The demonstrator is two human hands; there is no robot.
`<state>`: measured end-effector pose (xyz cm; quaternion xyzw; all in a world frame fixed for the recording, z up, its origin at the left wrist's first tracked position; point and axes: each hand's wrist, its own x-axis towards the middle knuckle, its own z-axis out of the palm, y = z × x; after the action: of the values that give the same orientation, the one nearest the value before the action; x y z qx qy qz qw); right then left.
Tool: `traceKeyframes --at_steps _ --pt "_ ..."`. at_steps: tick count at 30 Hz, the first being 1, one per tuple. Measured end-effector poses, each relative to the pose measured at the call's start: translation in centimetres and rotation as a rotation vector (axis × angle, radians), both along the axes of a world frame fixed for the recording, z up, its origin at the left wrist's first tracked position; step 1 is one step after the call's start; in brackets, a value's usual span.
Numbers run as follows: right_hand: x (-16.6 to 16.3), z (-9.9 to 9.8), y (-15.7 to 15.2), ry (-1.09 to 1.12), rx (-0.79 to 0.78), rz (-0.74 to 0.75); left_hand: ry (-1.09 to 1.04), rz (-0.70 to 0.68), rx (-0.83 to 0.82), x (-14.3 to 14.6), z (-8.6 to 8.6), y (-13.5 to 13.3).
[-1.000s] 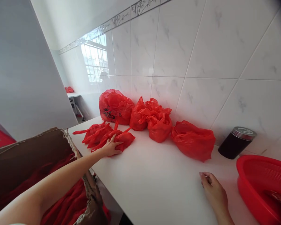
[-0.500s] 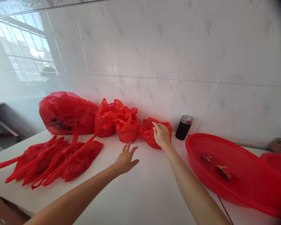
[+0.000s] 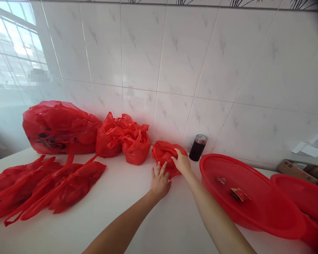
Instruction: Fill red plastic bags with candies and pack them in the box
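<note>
Head view, small red plastic bag [image 3: 165, 155] lay on white table [image 3: 127, 208] near tiled wall, gripped on top by right hand [image 3: 182, 163], touched by spread, unclenched left hand [image 3: 160, 180], dark canister [image 3: 198, 147] just beside, red basket [image 3: 243, 197] at right.

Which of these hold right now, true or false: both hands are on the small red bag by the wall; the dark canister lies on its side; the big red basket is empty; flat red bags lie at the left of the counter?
1. Both hands are on the small red bag. True: the right hand rests on top, the left hand touches its front.
2. The dark canister lies on its side. False: it stands upright by the wall.
3. The red basket is empty. False: a few small packets lie in it.
4. Flat red bags lie at the left. True.
</note>
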<state>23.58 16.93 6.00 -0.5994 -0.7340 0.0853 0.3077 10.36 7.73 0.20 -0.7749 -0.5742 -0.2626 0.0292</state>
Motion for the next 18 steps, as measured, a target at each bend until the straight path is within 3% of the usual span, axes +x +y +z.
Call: traceKeyframes --at_steps 3,7,13,18 --pt "0.2 0.4 0.4 0.078 -0.029 -0.012 0.056 -0.002 0.005 1.4 -0.4 0.4" --pt "-0.2 1.8 -0.4 0.259 -0.004 0.086 0.121 0.0 -0.038 1.8 -0.3 2.2" --pt "0.1 7.7 -3.6 0.628 0.173 0.132 0.152 0.091 -0.129 1.9 -0.4 5.4" --pt "2.8 10.7 -5.2 0.771 0.304 0.185 0.132 0.155 -0.221 1.5 1.5 6.6"
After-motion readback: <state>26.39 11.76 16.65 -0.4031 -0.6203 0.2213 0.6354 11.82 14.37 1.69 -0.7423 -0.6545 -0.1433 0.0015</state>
